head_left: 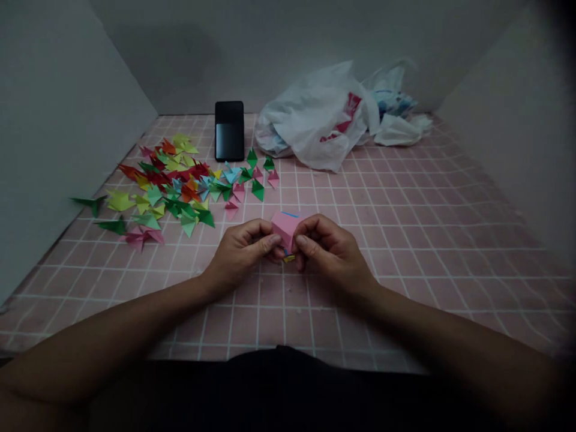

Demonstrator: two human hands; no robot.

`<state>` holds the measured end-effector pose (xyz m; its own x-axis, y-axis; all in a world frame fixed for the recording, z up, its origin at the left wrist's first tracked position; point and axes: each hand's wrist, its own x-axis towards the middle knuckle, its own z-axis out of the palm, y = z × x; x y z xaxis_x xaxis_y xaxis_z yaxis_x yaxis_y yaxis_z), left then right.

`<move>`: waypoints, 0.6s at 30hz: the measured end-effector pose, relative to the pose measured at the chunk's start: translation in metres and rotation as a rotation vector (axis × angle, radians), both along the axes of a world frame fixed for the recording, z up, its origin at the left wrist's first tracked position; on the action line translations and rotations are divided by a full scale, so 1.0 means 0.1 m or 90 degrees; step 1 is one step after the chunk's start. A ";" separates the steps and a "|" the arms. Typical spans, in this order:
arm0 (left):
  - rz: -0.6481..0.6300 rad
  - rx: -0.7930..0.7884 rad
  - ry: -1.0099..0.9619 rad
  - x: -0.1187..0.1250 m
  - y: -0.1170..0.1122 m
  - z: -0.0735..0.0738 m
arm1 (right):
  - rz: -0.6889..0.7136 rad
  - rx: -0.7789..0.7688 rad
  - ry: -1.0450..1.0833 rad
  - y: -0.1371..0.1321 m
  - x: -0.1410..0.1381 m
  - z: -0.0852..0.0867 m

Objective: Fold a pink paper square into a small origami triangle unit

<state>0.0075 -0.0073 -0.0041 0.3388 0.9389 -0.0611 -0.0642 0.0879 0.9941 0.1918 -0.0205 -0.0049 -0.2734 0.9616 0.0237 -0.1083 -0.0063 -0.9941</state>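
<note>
Between my two hands is a partly folded piece of pink origami paper [286, 228], held just above the table. My left hand [240, 249] pinches its left edge between thumb and fingers. On the opposite side, my right hand [330, 249] grips the right edge with its thumb on top and fingers curled. A blue strip shows along the paper's far edge, and small blue and yellow bits peek out below it. Several folded paper cranes [182, 180] in red, orange, yellow, green, blue and pink lie in a pile to the left, beyond my left hand.
A black smartphone [229, 132] lies at the back near the wall. Right of it sit a white plastic bag [319, 114] with red print and a second bag [396, 102] with bluish contents. A pink checked cloth [405, 204] covers the table, with walls on three sides.
</note>
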 end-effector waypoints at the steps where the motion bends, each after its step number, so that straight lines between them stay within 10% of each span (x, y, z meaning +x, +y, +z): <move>1: 0.003 0.002 -0.001 0.00 0.00 0.00 | -0.006 0.006 -0.008 0.00 0.00 0.00; 12: 0.064 0.073 0.017 0.00 -0.02 0.00 | -0.028 0.137 -0.156 -0.02 0.02 -0.02; 18: 0.077 0.192 0.040 -0.01 -0.01 -0.05 | -0.047 0.023 -0.071 -0.04 0.01 0.02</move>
<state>0.0068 -0.0086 -0.0091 0.2274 0.9513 0.2080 0.0060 -0.2149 0.9766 0.1927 -0.0241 -0.0024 -0.2048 0.9783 0.0326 0.0046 0.0343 -0.9994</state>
